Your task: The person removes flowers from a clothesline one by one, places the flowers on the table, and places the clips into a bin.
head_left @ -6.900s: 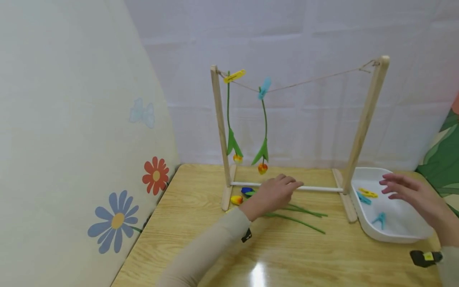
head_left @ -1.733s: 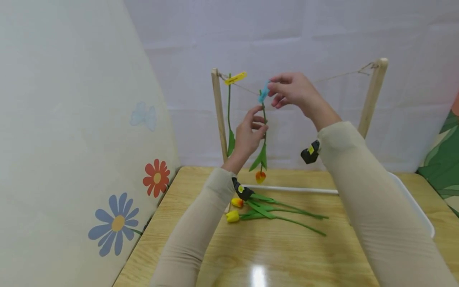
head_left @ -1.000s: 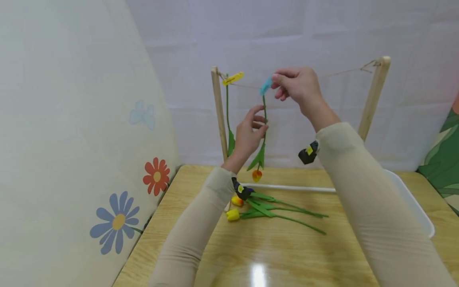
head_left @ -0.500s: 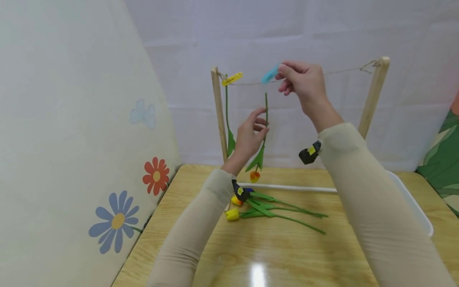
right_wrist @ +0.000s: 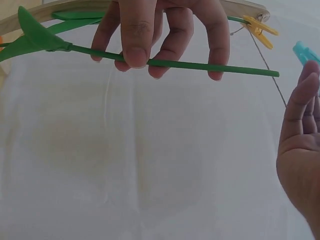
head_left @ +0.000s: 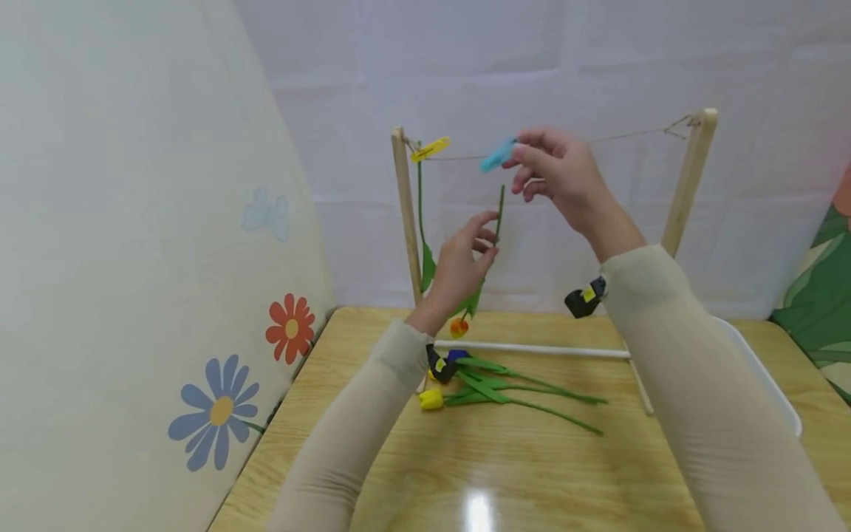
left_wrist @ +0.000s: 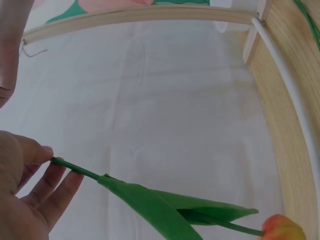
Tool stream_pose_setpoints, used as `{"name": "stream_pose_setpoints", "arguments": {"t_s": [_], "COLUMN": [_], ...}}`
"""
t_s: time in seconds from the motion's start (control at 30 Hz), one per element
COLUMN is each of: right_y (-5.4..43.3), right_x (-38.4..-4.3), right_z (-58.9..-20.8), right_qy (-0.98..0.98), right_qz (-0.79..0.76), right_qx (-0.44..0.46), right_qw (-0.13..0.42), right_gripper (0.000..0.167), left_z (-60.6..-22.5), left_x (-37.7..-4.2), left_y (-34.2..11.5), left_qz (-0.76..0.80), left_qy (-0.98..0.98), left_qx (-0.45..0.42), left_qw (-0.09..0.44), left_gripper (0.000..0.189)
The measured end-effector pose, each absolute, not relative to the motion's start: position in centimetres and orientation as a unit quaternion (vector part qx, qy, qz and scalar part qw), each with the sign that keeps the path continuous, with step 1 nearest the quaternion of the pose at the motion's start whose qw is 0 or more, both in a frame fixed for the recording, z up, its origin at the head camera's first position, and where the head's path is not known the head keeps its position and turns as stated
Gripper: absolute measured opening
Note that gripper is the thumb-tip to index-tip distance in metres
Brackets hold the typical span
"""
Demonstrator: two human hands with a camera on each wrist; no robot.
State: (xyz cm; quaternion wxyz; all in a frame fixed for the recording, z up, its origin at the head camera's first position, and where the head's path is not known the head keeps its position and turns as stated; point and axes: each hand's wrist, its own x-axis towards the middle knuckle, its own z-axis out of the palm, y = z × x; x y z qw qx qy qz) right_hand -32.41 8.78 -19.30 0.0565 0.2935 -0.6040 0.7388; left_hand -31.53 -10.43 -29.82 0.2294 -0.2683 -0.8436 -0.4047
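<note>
My left hand (head_left: 459, 267) pinches the green stem of an artificial tulip (right_wrist: 185, 65) with a red-yellow bloom. Its bloom hangs down and its bare stem end points up, below the string. Thumb and fingers of my right hand (head_left: 561, 170) pinch a light-blue clothespin (head_left: 499, 156) at the string (head_left: 462, 158); whether it bites the string I cannot tell. A gap separates the clothespin from the stem end. To the left, a yellow clothespin (head_left: 431, 148) holds another tulip (head_left: 420, 199) upside down on the string, its bloom hidden behind my left hand and wrist.
The string spans two wooden posts (head_left: 688, 185) joined by a white rod (head_left: 532, 348). Several tulips lie on the table (head_left: 532, 473), including a yellow tulip (head_left: 432, 400) and a blue tulip (head_left: 457, 356). A white tray (head_left: 764, 369) at right is mostly behind my right forearm.
Earlier the tulip hung from the blue clothespin on the string. Both hands reached up, the clothespin came off the stem, and the stem tip moved down and right; the clothespin has since dropped slightly.
</note>
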Motion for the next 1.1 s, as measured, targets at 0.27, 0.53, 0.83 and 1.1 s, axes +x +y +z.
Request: {"name": "stream_pose_setpoints", "arguments": {"t_s": [0.27,0.53,0.83,1.1], "right_y": [9.5,10.6,11.9,13.6], "right_x": [-32.2,-31.6,-30.5,-29.7], "right_z": [-21.0,-23.2,-25.3,-26.9], "right_qy": [-0.595,-0.577,-0.576,-0.582], "right_qz": [0.743,0.758,0.757,0.747], "right_qx": [0.304,0.304,0.31,0.321], "right_qw": [0.031,0.016,0.006,0.002], "right_gripper": [0.022,0.015,0.014,0.017], "left_z": [-30.2,-30.7,-31.4,-31.8], "left_x": [-31.0,-30.7,-30.0,-29.7], "left_y": [-10.9,-10.9,-11.0,-10.7], "left_qz": [-0.341,-0.302,-0.277,-0.265], "left_qy": [-0.862,-0.872,-0.871,-0.874], "left_qx": [-0.285,-0.299,-0.32,-0.331], "left_qw": [0.244,0.243,0.249,0.239], "left_gripper": [0.053,0.054,0.054,0.054]}}
